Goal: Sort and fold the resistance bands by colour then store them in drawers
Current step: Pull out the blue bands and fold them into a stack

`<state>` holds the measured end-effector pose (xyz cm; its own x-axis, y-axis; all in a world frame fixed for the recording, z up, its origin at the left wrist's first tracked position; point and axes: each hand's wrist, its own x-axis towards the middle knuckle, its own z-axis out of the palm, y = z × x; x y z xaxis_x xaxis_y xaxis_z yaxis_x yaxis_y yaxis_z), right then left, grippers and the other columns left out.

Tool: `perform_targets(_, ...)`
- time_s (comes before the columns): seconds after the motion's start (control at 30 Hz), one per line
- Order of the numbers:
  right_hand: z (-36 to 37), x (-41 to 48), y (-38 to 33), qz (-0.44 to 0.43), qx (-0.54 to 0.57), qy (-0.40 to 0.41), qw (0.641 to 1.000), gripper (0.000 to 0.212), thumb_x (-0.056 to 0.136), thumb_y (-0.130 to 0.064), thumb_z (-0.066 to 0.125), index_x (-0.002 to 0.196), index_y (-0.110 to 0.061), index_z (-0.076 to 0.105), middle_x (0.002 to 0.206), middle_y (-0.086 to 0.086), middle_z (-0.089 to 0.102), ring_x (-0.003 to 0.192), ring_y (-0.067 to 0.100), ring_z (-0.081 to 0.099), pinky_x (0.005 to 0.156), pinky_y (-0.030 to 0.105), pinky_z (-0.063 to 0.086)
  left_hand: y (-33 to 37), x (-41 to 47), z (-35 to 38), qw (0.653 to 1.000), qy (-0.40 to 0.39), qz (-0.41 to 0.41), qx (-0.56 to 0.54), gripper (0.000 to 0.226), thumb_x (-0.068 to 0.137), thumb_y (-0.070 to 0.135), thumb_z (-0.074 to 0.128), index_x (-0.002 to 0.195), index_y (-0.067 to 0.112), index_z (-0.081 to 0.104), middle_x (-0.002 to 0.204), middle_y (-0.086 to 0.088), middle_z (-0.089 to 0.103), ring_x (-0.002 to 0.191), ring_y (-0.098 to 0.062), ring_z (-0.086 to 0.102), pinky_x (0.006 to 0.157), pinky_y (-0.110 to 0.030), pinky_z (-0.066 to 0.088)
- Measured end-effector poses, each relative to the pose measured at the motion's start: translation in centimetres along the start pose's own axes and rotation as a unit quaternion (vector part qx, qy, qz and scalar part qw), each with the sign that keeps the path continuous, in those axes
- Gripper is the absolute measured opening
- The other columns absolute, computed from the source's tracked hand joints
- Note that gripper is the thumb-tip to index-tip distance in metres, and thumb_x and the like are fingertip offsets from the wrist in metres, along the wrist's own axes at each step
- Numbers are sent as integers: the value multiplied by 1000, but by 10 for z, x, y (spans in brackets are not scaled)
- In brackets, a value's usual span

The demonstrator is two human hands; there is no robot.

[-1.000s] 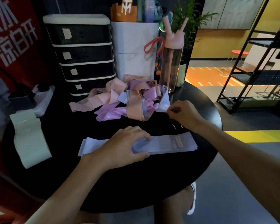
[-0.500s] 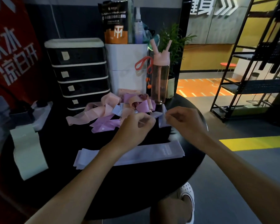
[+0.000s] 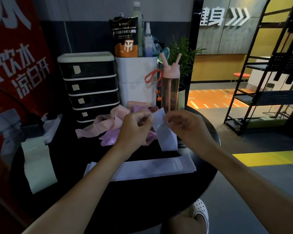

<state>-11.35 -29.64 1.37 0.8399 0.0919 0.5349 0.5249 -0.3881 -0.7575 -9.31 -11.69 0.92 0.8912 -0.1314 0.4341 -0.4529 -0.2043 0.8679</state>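
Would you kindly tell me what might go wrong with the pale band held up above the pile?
The pale band, pinched by the left hand and right hand, may be tangled with the pile and drag other colours along. The tall pink bottle stands just behind both hands and might get knocked over. The flat stack lies near the table edge and could slide off.

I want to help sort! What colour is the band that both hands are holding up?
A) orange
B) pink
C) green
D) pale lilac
D: the left hand and the right hand pinch the top of a pale lilac band, which hangs down in front of the pink and purple pile.
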Motion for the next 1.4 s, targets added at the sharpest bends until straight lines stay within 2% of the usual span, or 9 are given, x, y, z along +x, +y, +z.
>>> perform_targets(0.13,0,16,-13,51,-12,-14,999,39,87,-8,71,120,-23,57,95,-12,66,72,5,64,65,16,53,7,10,-8,999,6,32,7,16,99,12,58,96,10,73,88,2,72,74,-2,63,67,-22,53)
perform_targets(0.23,2,27,-21,31,-48,-21,998,6,87,-10,72,87,-6,67,72,4,64,58,2,53,57,11,42,11,15,-11,998,12,54,4,10,96,13,63,100,11,72,91,-6,74,80,-8,66,71,-28,54)
perform_targets(0.33,6,37,-28,30,-14,12,999,16,88,-6,70,80,5,62,69,23,56,56,8,47,55,15,41,11,15,-11,999,3,42,-27,13,90,11,70,103,12,67,89,0,73,81,-8,68,68,-21,54)
perform_targets(0.43,6,45,-35,52,48,40,997,13,89,-4,67,78,-4,62,63,9,62,52,6,55,57,20,48,-3,13,-9,999,-52,9,-10,13,89,10,71,93,22,69,89,11,74,86,-8,71,79,-23,57)
perform_targets(0.53,4,46,-36,59,101,55,992,9,90,-5,67,83,-10,64,62,-2,66,54,8,60,58,22,50,-16,8,-12,997,-64,-26,-27,9,90,10,70,85,18,70,88,3,74,81,-6,68,78,-26,54)
perform_targets(0.63,-1,44,-30,74,136,86,984,3,91,-3,65,91,-6,66,67,1,67,60,11,62,63,25,53,-21,6,-17,996,-78,-39,-26,13,93,15,67,94,3,71,99,-14,75,89,-19,70,82,-32,54)
perform_targets(0.77,-10,39,-23,96,179,130,970,2,92,-3,63,92,-4,65,70,8,65,64,18,61,63,28,54,-19,5,-26,995,-88,-38,-10,21,96,22,63,101,4,72,102,-8,76,99,-27,70,87,-41,55)
perform_targets(1.0,-14,30,-13,125,185,159,962,1,92,-1,61,93,-1,62,80,10,63,64,13,62,61,19,51,-9,14,-42,994,-92,30,58,17,96,15,63,82,21,69,76,22,68,75,2,62,70,-15,45)
perform_targets(1.4,-18,3,11,167,199,148,954,8,89,1,62,86,-7,61,80,10,62,69,18,59,68,28,50,-14,1,-79,979,-199,-41,12,13,96,14,61,108,19,61,77,-6,72,69,-4,63,61,-14,45)
